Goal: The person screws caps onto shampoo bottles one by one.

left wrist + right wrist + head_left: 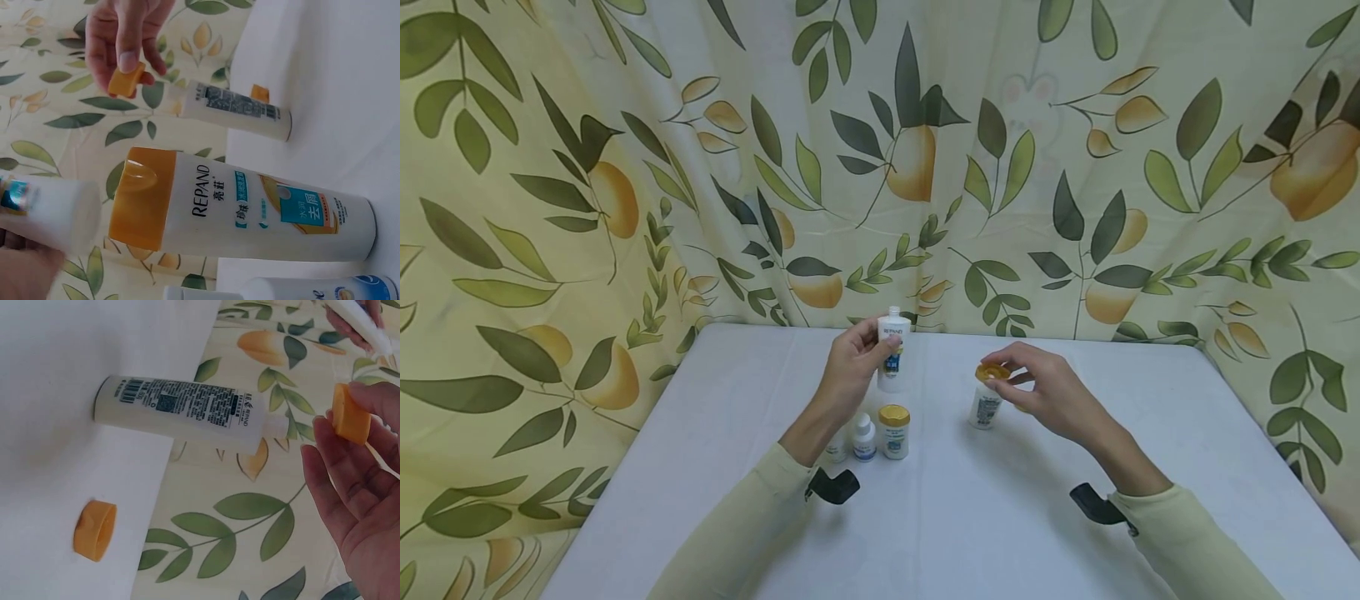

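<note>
Two hands: left hand (853, 354), head view's centre, grips uncapped white bottle (892, 377); right hand (1045, 392), right of centre, pinches orange cap (351, 417) above open standing bottle (985, 410). Sideways knock might topple the latter.

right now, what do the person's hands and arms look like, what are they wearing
The left hand and right hand wear no gloves. The left sleeve and right sleeve are long, plain and pale yellowish-green. By each cuff sits a small, dark, curved piece, one left, one right.
</note>
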The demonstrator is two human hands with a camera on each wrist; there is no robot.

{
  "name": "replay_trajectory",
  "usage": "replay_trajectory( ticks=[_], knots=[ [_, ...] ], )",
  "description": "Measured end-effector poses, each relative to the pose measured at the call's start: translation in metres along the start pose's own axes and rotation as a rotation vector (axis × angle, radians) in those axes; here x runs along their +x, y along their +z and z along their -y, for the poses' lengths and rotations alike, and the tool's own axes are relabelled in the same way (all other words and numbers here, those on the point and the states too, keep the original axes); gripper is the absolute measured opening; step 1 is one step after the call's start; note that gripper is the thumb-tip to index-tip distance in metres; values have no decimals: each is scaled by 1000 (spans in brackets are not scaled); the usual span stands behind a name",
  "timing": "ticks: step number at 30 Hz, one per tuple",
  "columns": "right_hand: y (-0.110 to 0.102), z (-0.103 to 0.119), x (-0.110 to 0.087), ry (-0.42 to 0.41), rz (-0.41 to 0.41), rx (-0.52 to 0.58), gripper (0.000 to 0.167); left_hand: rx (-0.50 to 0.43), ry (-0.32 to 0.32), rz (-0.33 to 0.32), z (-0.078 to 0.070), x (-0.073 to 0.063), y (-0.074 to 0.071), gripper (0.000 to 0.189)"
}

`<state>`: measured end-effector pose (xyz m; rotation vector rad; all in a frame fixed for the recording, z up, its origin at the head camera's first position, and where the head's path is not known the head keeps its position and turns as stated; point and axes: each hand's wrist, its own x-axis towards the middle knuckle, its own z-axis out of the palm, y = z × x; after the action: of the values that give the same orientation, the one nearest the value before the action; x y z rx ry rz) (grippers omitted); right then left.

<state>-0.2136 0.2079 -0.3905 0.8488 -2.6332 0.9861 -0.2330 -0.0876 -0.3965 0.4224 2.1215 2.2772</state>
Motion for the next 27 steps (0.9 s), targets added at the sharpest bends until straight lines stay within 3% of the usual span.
replay_trajectory(
  ticks=[9,19,27],
  knots=[
    [0,2,2,-16,-9,15,27,24,-8,113,-5,-3,-5,39],
    [2,7,7,12,-31,33,33,-25,-80,98,-6,-6,-2,39],
    [1,13,11,143,-35,245,33,-66,-77,105,-9,-10,3,44]
  ],
)
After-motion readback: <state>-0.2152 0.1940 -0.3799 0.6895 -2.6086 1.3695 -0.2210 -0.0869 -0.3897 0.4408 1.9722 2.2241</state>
